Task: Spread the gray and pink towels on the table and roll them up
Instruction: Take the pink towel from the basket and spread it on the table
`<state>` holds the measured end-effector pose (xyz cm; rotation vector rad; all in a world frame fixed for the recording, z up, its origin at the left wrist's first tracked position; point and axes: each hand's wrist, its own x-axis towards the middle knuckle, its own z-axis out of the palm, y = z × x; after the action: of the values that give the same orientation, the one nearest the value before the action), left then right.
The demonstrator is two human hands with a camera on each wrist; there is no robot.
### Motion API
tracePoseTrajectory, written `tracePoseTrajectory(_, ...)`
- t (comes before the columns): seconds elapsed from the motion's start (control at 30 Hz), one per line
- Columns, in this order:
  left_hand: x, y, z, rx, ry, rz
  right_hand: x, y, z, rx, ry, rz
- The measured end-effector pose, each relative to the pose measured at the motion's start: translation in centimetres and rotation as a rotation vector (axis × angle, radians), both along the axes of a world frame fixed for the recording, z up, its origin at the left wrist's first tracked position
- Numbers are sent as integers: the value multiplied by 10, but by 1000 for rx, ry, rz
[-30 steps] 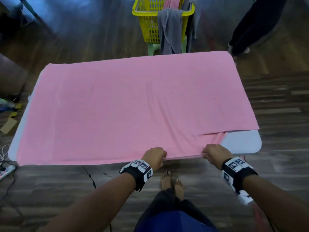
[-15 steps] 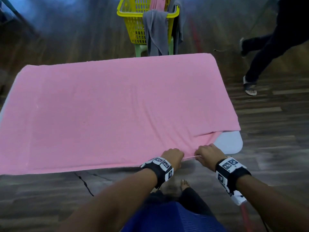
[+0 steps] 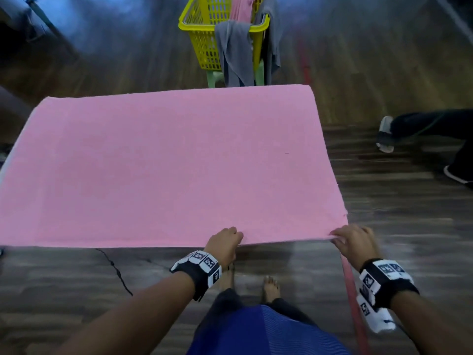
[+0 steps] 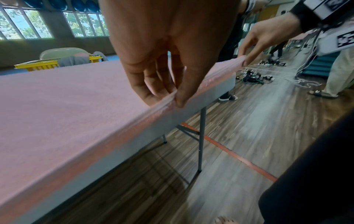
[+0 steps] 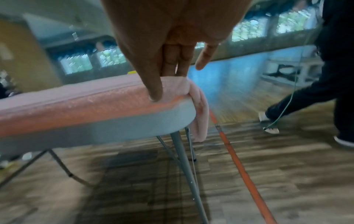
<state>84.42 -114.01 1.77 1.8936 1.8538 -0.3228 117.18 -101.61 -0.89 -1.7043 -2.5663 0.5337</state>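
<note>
**Square off the near hem before you roll**

Pink towel [image 3: 166,165] lies flat over the table [image 4: 134,145], covering nearly the whole top – near hem sits right on the 6 o'clock edge. Your left hand [image 3: 225,243] pinches that hem, thumb under and fingers curled on top, roughly at 6 o'clock. Your right hand [image 3: 354,240] pinches the near right corner at about 4 o'clock, thumb on the front face and fingers over the top; the little finger sticks out free.

Judgement: you are finishing the spread. Pull both pinches evenly toward you so the hem stays parallel to the table edge. The right corner hangs off the table end in the right wrist view, so draw it back on first. Roll from one short end with even pressure, or the roll will likely cone.

Counts – one pink towel spread, one table, one yellow basket [image 3: 202,34] at 12 o'clock. At least one gray towel [image 3: 234,55] drapes over the basket rim, plus a pink cloth [image 3: 242,7] inside; more gray hangs behind, whether separate you cannot tell. A second person's legs [image 3: 435,126] at 3 o'clock.
</note>
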Motion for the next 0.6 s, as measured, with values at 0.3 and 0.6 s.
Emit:
tracePoseTrajectory(0.3, -5, -22, 3, 198, 69, 47, 16, -31, -14, -31, 289, -183)
tracePoseTrajectory(0.6, 2, -37, -8, 168, 24, 116, 20, -32, -22, -137, 221, -202)
